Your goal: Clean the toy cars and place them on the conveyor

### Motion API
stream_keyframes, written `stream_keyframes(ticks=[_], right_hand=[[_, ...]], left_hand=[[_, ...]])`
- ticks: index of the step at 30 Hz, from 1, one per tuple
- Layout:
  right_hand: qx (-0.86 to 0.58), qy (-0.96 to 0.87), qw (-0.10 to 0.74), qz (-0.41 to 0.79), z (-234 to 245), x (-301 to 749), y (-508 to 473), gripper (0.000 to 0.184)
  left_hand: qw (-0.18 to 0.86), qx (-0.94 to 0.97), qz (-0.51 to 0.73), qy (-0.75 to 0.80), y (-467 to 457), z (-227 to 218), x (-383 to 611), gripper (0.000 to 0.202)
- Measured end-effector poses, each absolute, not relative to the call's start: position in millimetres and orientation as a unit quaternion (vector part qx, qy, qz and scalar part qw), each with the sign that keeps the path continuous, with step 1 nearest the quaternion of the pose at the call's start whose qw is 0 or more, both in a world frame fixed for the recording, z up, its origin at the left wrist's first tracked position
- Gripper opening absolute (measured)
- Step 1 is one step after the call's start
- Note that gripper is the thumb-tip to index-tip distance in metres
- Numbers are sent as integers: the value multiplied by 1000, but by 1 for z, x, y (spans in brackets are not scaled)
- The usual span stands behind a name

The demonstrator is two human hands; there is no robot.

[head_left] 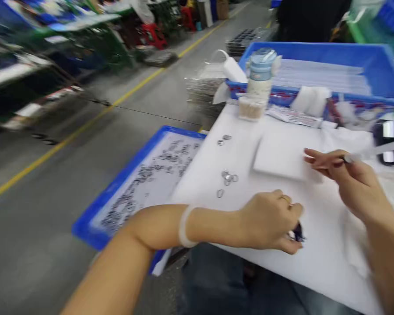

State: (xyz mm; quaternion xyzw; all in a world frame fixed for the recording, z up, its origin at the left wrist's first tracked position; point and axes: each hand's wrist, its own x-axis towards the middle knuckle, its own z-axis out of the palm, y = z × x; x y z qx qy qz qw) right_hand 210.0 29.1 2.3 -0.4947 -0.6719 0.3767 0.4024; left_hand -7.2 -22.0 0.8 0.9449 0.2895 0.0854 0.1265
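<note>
My left hand (271, 223) is low over the white work surface (203, 188), its fingers closed around small dark pieces (297, 232); blur hides what they are. To the right, my right hand (357, 179) is raised, fingers pinched, with a slim pale stick-like tool (381, 149) lying across it and pointing right. Its exact kind is unclear. Between and beyond the hands lies a flat white pad (279, 153). Several small thin rings (228, 177) lie in a loose group left of the pad, and a smaller group of rings (222, 141) sits farther back.
A blue-rimmed tray (118, 194) with many small dark pieces stands lower left. Behind the surface are a blue bin (315, 48), a blue-lidded bottle (262, 72), a box of swabs (250, 109) and a printed packet (293, 116). A yellow floor line (131, 92) crosses the aisle.
</note>
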Motion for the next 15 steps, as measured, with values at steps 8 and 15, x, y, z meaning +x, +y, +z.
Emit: stream_keyframes(ticks=[8,15], right_hand=[[-418,-588,529,446,27,191,-6,12],[-323,-554,507,576,38,176,-18,56]], left_hand=[[197,919,118,320,-18,-1,-8,52],[250,890,160,346,-15,2,-9,45]])
